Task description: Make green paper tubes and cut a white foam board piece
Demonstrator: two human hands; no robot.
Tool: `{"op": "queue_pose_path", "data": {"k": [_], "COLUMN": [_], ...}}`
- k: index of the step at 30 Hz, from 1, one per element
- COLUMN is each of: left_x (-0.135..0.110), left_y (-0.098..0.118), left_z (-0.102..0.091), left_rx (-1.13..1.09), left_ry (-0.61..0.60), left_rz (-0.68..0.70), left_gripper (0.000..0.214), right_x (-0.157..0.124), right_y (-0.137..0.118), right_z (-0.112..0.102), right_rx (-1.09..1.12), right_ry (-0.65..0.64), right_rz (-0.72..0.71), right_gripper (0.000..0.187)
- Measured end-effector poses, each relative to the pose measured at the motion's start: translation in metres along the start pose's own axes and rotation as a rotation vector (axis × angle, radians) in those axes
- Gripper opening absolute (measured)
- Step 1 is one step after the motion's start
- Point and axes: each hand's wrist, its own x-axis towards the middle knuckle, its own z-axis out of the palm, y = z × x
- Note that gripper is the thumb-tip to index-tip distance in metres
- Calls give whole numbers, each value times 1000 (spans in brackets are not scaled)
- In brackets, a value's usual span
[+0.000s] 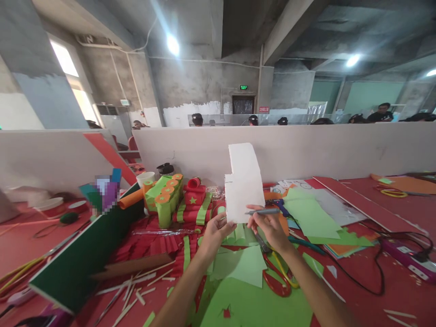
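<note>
Left hand (214, 231) pinched white card (243, 184) at its 7 o'clock corner, fingers clamped; card upright over red table (408, 213). Right hand (270, 227) at card's 5 o'clock, fingers closed round grey pen (264, 211) laid against card. Scissors (279, 274) at 6 o'clock below.

Place: a shared craft workshop in a bare concrete hall.
Landmark: long pale grey partition board (323, 152).
In front of it: red worktable (391, 281), cut light-green paper sheets (306, 218), red-and-green rolled-paper models (184, 200), thin wooden sticks (126, 295).
Behind it: heads of other seated people (197, 119), small green lit exit sign (243, 87).
Above it: raw grey concrete beams (282, 32), round white ceiling lamps (172, 44).
</note>
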Motion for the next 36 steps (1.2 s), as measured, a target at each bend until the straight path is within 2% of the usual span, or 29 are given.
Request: {"op": "queue_pose_path", "data": {"k": [5,12,19,36], "left_x": [1,0,0,0], "left_y": [-2,-1,-1,-1], "left_z": [-1,-1,-1,-1], "left_rx": [7,13,0,-2], "left_ry": [-2,-38,-48,-38], "left_rz": [20,8,20,9], "left_gripper": [46,42,43,44], "right_x": [-4,-7,-5,-5], "right_y": [-5,-2,3,10], "right_z": [9,14,15,15], "right_rx": [-464,-672,-728,-736], "right_ry": [20,20,2,-13], "right_rz": [-158,-186,-261,-306], "right_gripper": [20,7,6,11]}}
